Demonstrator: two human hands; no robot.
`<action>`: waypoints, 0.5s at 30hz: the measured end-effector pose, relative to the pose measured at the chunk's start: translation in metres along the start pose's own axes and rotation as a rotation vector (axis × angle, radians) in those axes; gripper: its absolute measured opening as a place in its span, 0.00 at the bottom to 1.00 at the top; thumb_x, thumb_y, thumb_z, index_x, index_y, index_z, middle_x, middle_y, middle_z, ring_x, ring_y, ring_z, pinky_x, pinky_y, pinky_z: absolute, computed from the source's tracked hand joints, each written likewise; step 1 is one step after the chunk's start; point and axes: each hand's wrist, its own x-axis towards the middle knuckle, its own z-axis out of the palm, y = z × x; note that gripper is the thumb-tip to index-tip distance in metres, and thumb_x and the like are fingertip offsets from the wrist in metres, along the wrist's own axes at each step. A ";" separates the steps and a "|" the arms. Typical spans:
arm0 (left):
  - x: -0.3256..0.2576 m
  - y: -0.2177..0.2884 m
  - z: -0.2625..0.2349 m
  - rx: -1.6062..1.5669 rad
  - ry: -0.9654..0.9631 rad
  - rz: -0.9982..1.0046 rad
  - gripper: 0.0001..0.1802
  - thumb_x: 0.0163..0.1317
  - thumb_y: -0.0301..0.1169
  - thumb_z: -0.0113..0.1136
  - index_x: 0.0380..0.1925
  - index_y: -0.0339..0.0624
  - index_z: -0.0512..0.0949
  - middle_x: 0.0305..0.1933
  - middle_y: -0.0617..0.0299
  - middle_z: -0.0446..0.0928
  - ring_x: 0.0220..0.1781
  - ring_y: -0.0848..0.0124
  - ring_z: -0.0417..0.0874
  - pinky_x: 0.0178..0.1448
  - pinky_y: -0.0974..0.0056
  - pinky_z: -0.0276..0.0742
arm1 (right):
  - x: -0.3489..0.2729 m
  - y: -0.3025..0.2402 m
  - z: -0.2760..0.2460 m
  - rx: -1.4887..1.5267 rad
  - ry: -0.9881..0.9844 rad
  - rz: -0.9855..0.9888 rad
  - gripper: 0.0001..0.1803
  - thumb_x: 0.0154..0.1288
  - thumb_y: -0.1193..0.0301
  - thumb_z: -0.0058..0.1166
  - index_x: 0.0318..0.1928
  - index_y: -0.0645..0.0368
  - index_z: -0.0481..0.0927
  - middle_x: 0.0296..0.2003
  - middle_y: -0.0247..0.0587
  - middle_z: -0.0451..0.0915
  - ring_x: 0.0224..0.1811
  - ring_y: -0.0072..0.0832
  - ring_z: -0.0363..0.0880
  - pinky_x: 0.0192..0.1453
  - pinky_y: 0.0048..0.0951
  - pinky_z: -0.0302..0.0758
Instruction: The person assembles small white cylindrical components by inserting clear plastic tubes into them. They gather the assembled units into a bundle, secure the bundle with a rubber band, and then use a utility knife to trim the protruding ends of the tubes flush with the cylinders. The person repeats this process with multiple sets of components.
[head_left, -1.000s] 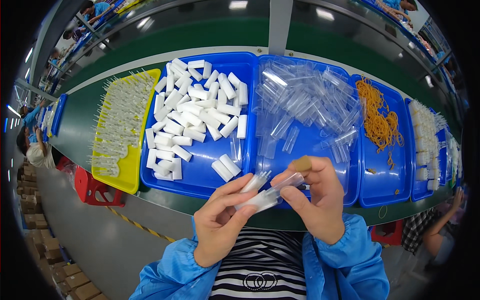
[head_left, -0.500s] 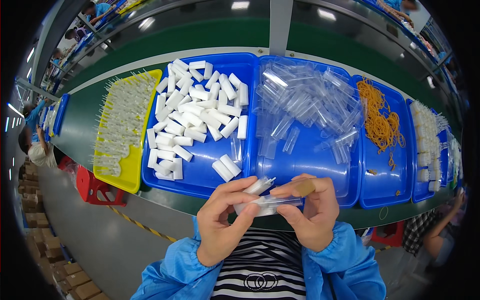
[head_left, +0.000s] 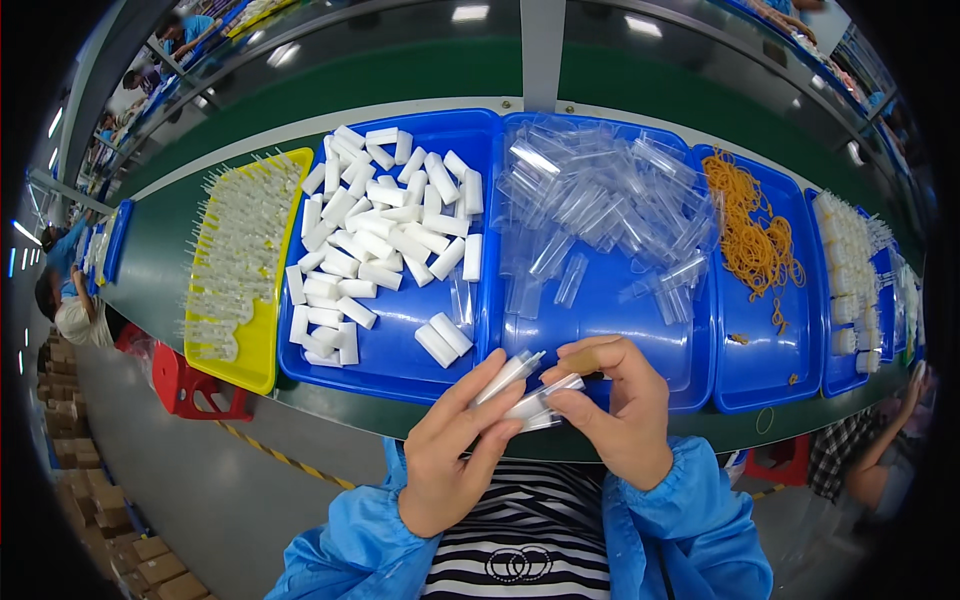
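In front of my chest, my left hand (head_left: 450,455) is closed around a slim clear tube with a narrow tip (head_left: 508,378) and the near end of a white piece in a clear plastic sleeve (head_left: 540,402). My right hand (head_left: 628,420) pinches the sleeve's far end between thumb and fingers; a tan cover sits on one finger. Fingers partly hide both pieces. Beyond the hands, loose white foam-like blocks (head_left: 375,235) fill much of a blue tray (head_left: 390,350), with a pile of clear sleeves (head_left: 600,200) in the blue tray beside it.
At left, a yellow tray (head_left: 255,372) holds rows of tipped tubes (head_left: 235,250). Orange rubber bands (head_left: 750,220) lie in a blue tray at right, with more white parts (head_left: 840,270) beyond. Red stools (head_left: 205,385) stand below the green table (head_left: 150,270). Other people work nearby.
The sleeve and white piece have tilted up toward the right, and less of the sleeve sticks out into my right fingers. My left hand has turned slightly. The view has shifted a little.
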 end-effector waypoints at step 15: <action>-0.008 -0.010 0.005 -0.605 0.046 -0.006 0.28 0.59 0.19 0.67 0.58 0.33 0.68 0.61 0.50 0.66 0.67 0.53 0.72 0.67 0.49 0.75 | 0.006 -0.007 -0.011 0.176 -0.202 0.026 0.16 0.58 0.76 0.68 0.45 0.62 0.76 0.46 0.42 0.80 0.59 0.33 0.75 0.61 0.32 0.72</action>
